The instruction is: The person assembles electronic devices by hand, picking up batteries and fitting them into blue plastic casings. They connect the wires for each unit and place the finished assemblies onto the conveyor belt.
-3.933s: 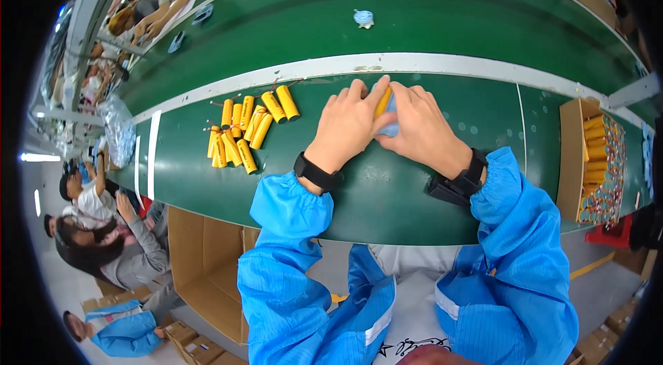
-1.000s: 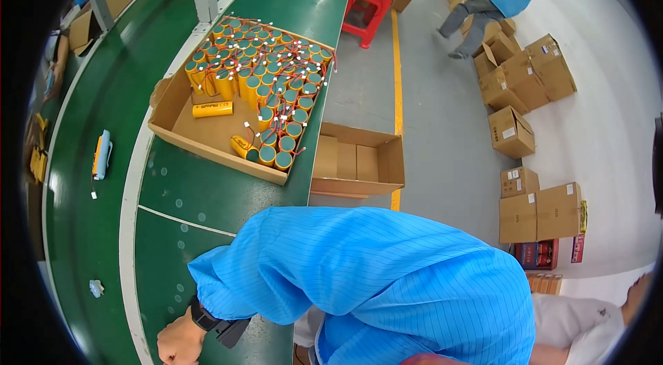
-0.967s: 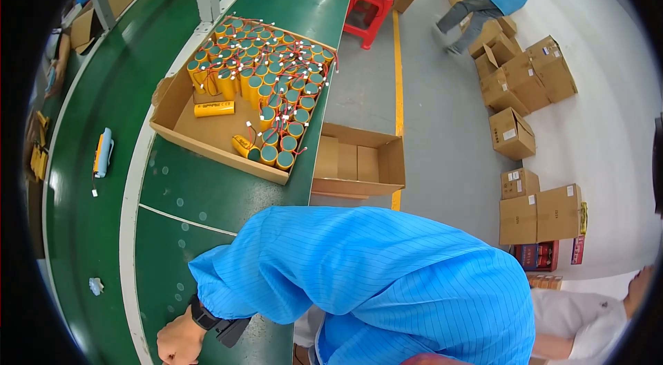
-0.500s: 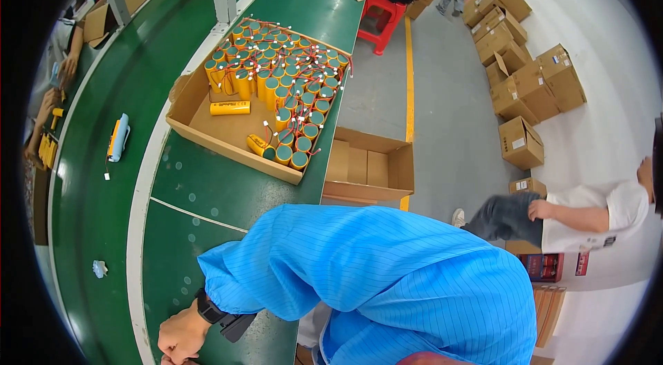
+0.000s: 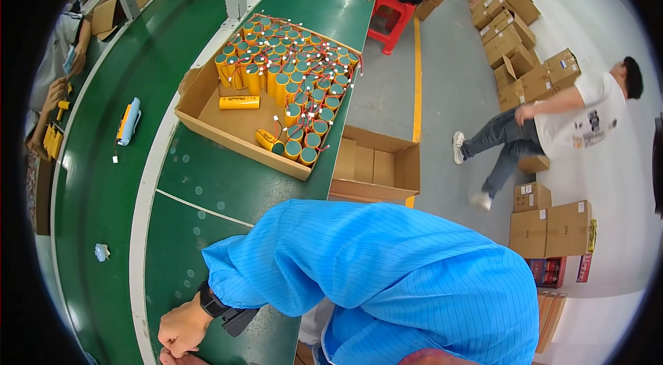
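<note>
My right hand (image 5: 185,328), at the end of a blue striped sleeve (image 5: 324,247) with a black band (image 5: 210,303) on its wrist, is at the lower left over the green worktable (image 5: 176,241). Its fingers are curled in; whatever they grip is hidden. Just below, touching or almost touching it, a small part of my left hand (image 5: 181,359) shows at the picture's lower edge, its fingers mostly cut off. Farther off stands a shallow cardboard tray (image 5: 242,151) of yellow cylindrical battery packs (image 5: 293,113) with red and black leads. Two packs lie on their sides there.
A green conveyor belt (image 5: 90,192) runs along the left, bearing a blue-and-yellow pack (image 5: 128,122) and a crumpled scrap (image 5: 101,252). Co-workers' hands (image 5: 54,94) are beyond it. Right of the table are an open carton (image 5: 376,165), a red stool (image 5: 391,23), and a walking person (image 5: 559,116).
The view has turned slightly, so the tray appears a little farther right. The walking person has come farther into view. My right hand stays nearly in place, and slightly more of my left hand shows.
</note>
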Demonstrator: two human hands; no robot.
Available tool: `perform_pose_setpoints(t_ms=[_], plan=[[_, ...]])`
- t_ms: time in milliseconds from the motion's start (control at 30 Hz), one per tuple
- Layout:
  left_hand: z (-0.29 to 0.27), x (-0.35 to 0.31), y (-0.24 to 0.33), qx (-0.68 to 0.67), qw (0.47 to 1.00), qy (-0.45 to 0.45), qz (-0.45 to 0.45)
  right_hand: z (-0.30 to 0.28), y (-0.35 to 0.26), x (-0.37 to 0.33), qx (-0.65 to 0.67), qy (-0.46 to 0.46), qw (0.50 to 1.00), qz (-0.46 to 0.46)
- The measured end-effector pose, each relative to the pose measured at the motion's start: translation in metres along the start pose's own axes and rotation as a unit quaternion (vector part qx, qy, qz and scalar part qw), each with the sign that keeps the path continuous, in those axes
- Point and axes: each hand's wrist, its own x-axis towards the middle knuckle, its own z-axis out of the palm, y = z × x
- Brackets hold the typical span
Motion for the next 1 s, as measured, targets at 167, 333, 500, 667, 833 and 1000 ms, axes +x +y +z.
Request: perform_pose_setpoints(t_ms=[167, 333, 500, 667, 833, 1000], plan=[[-0.004, 0.001, -0.002, -0.024, 1.000, -0.006, -0.011, -0.004, -0.014, -0.010, -0.007, -0.008, 1.000, 0.013], [-0.010, 0.004, 0.004, 0.006, 0.999, -0.026, -0.019, -0.006, -0.021, -0.006, 0.014, -0.011, 1.000, 0.011], [0.007, -0.007, -0.001, 0.007, 0.999, 0.043, -0.024, -0.007, -0.025, -0.014, 0.059, 0.009, 0.997, 0.039], [0.004, -0.001, -0.007, 0.000, 0.999, 0.040, -0.001, -0.010, -0.011, -0.010, 0.110, -0.027, 0.992, 0.063], [0.004, -0.006, -0.003, 0.013, 0.998, 0.057, 0.001, -0.005, -0.018, -0.008, 0.145, -0.032, 0.987, 0.068], [0.005, 0.000, -0.001, -0.036, 0.998, 0.054, 0.001, -0.010, -0.018, -0.004, 0.164, -0.010, 0.978, 0.131]])
